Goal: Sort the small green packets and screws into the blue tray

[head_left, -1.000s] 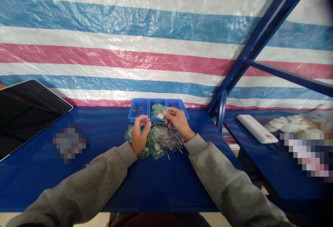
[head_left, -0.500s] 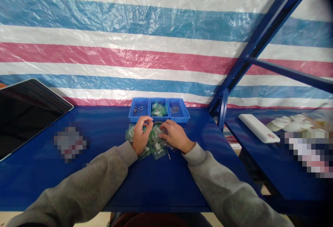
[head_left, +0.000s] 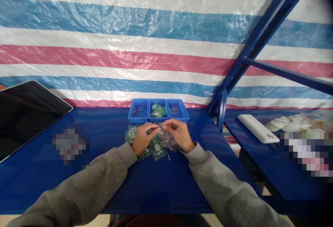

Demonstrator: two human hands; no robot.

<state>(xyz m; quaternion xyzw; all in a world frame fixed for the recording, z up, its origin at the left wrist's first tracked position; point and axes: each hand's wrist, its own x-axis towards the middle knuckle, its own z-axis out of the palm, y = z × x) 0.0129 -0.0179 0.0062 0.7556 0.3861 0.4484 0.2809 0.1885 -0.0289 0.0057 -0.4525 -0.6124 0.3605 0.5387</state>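
My left hand [head_left: 142,137] and my right hand [head_left: 179,134] meet over a pile of small bags, thumbs and forefingers pinched close together. What lies between the fingertips is too small to make out. Just under the fingertips is a clear plastic bag [head_left: 168,139], resting on or above the pile. Green-tinted bags [head_left: 157,149] with small pale parts inside spread beneath both hands. A thin metal pin [head_left: 169,157] sticks out at the pile's near edge. Behind the hands stands a blue three-part bin [head_left: 139,119].
The bin's left section holds loose metal pins [head_left: 135,110], the middle one green bags [head_left: 158,110], the right one a clear bag [head_left: 175,110]. A dark screen [head_left: 28,112] lies left on the blue table [head_left: 156,188]. A white device [head_left: 257,128] sits on the right-hand table.
My hands have come together, and both now pinch at the fingertips. The clear bag shows more plainly beneath them, covering part of the green bags.
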